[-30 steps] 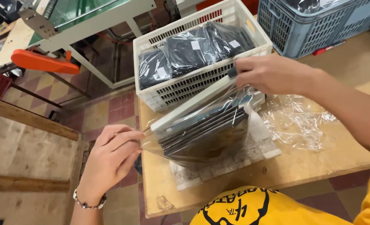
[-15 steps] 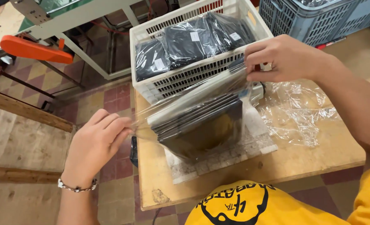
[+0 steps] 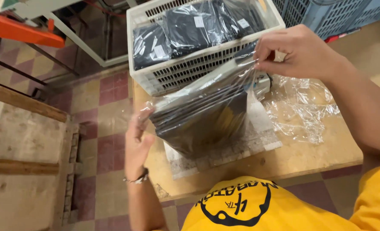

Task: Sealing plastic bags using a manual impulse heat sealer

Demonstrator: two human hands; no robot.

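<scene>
Hands: while my right hand (image 3: 299,53) pinches one clear bag (image 3: 207,109) of dark folded pieces, my left hand (image 3: 135,139) grips its other end.
Beyond hands: one white basket (image 3: 198,68), three dark packs (image 3: 190,28).

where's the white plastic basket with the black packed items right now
In the head view the white basket sits at the far edge of the wooden table, top centre, just behind the bagged dark garment held up between the left hand and right hand.
</scene>
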